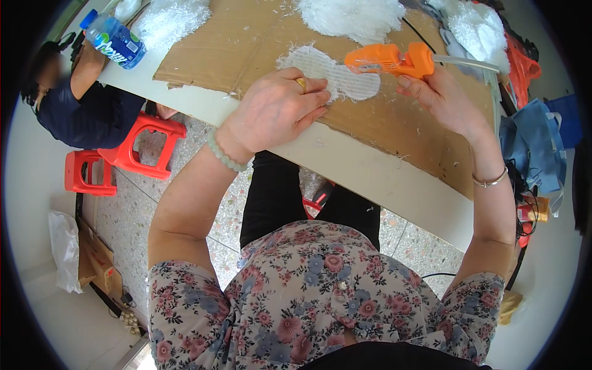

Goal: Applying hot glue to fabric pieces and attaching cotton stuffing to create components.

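Note:
A white, ribbed, sole-shaped piece [358,85] with a fuzzy edge lies on the brown cardboard. My left hand [271,108] has its fingers bent and drawn together over the near left edge of that piece; its fingertips are partly hidden. An orange hot glue gun [394,60] is in my right hand [445,102], which is wrapped round its grip. The gun's nozzle end points left, above the right half of the white piece. A whitish glue stick [468,63] sticks out of the gun's back toward the right.
Cardboard [246,37] covers much of the white table [376,176]. Fluffy white clumps [351,15] lie at the far side, and a blue-capped bottle [114,40] at the far left. Red stools [145,145] and another person [86,114] are left. Blue cloth [533,145] hangs at right.

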The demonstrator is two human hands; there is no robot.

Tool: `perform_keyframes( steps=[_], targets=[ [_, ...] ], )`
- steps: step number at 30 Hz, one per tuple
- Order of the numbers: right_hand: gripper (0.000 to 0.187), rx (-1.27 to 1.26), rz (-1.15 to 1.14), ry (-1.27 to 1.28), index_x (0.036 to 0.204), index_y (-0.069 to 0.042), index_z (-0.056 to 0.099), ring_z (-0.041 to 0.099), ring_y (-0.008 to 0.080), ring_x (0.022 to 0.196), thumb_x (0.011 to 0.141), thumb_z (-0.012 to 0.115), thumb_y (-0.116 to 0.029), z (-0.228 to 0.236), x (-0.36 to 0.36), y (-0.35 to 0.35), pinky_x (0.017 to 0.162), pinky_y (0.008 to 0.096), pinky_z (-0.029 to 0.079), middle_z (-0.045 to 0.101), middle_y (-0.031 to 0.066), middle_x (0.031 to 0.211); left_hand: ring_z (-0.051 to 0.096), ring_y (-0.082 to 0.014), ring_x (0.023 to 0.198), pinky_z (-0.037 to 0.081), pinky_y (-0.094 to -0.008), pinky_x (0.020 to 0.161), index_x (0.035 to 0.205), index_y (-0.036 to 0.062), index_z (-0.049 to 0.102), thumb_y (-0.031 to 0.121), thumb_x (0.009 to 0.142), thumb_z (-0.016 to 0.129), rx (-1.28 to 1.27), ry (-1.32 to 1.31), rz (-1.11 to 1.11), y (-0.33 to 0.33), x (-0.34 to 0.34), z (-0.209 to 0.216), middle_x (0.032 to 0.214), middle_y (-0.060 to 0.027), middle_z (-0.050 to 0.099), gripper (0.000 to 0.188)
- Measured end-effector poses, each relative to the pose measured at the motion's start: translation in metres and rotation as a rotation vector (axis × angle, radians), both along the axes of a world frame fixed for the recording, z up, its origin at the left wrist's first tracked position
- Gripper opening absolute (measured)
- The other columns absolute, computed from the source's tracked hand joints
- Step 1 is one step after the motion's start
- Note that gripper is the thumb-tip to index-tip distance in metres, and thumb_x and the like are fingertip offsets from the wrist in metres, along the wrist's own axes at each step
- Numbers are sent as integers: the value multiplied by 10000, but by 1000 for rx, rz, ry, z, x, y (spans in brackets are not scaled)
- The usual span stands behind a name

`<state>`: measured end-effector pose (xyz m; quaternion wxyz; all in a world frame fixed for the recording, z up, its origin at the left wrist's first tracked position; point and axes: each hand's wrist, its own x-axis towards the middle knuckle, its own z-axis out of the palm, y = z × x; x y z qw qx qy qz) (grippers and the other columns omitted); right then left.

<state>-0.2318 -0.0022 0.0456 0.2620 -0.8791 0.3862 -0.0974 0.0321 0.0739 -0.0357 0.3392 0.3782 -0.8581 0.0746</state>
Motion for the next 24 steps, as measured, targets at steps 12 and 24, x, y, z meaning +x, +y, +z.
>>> perform_keyframes(
  steps=[12, 24],
  targets=[
    [268, -95, -21, 118, 1026, 27, 535, 486, 151, 688, 925, 527, -221, -8, 12, 1, 656, 284, 423, 541, 66, 750, 603, -220, 753, 508, -319, 688, 848, 69, 684, 145, 710, 688, 0, -3, -1, 0, -1, 2, 919, -34, 679, 158],
    [337, -199, 12, 49, 931, 7, 547, 490, 218, 606, 914, 530, -329, -8, 26, -3, 593, 323, 416, 524, 90, 662, 604, -217, 759, 509, -317, 690, 855, 66, 681, 144, 705, 694, 13, -2, -13, 2, -3, 3, 929, -34, 677, 170]
  ],
)
